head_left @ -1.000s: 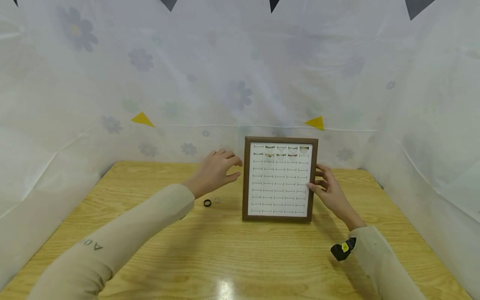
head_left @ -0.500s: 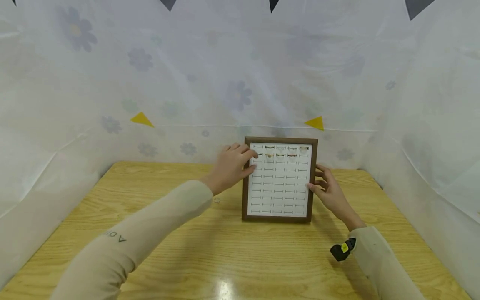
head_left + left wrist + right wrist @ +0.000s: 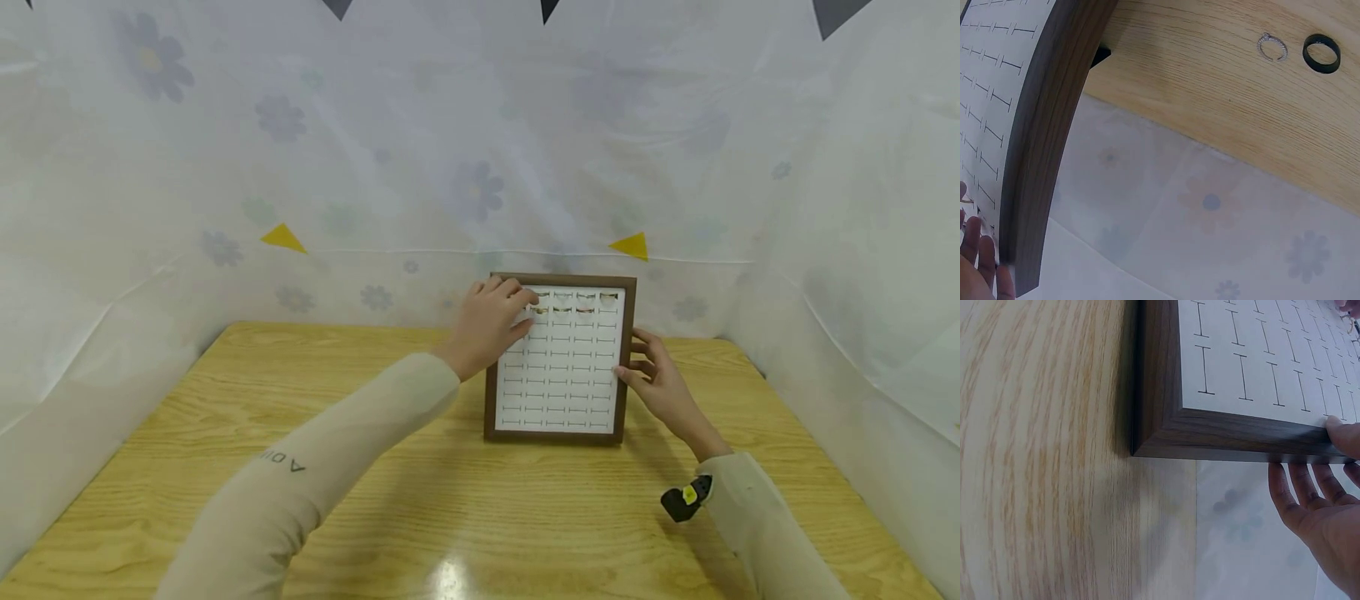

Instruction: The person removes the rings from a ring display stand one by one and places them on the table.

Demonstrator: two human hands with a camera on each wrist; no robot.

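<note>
A brown-framed ring display board (image 3: 558,433) stands upright at the back of the wooden table (image 3: 450,500). Its white face has rows of slots, and several rings (image 3: 585,310) sit in the top two rows. My left hand (image 3: 491,325) reaches over the board's upper left corner, fingertips (image 3: 975,262) on the second row. Whether they pinch anything is hidden. My right hand (image 3: 656,379) holds the frame's right edge (image 3: 1229,431), thumb (image 3: 1344,436) in front and fingers (image 3: 1297,494) behind. A silver ring (image 3: 1271,47) and a black ring (image 3: 1322,53) lie on the table, left of the board.
White flower-print sheeting (image 3: 375,167) walls in the table at the back and both sides, close behind the board. A small black wrist camera (image 3: 684,500) sits at my right sleeve. Bare wood stretches in front of the board.
My left hand has moved right from the table beside the two loose rings onto the board's upper left slots. The right hand and the board have stayed still.
</note>
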